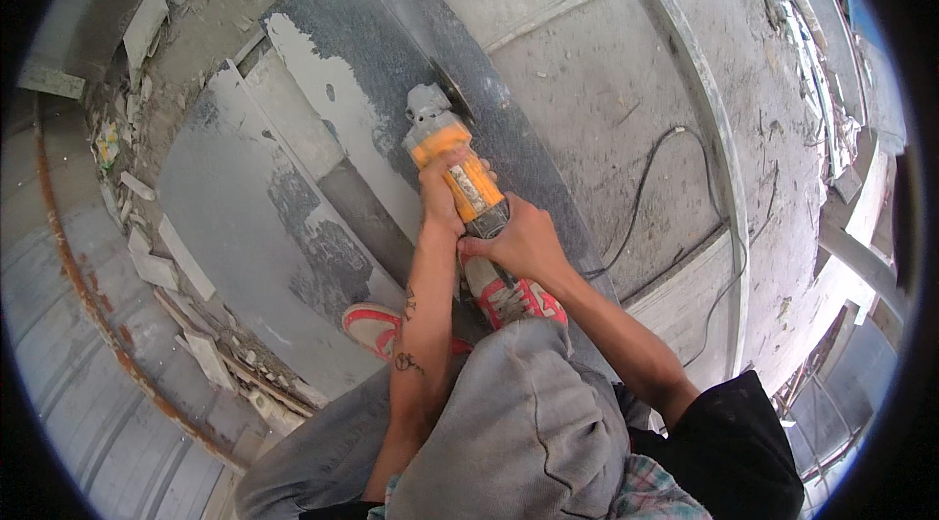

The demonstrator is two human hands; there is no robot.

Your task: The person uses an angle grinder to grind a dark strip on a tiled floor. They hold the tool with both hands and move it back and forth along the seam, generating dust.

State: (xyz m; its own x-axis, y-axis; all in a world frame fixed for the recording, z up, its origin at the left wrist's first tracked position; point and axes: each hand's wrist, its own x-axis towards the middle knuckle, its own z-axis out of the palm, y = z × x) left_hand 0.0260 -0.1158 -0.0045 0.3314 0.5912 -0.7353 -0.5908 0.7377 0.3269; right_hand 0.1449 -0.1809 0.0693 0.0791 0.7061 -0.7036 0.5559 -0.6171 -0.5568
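Observation:
Both my hands are closed around an orange angle grinder (452, 156) with a grey, dusty head. My left hand (442, 195) wraps the front of its orange body. Behind it, my right hand (518, 238) grips the dark rear end. The grinder's thin disc (454, 91) stands edge-on at a line running along a dark grey board (509, 134). Whether the disc touches the board cannot be told. Left of that line the dark surface gives way to a pale, patchy layer (337, 94).
My red-and-white shoes (507, 293) are close below the grinder. A black cable (641, 192) loops over dusty pale sheeting to the right. A long metal strip (699, 80) curves past it. Broken pieces (156, 266) and a rusty edge (73, 256) lie left.

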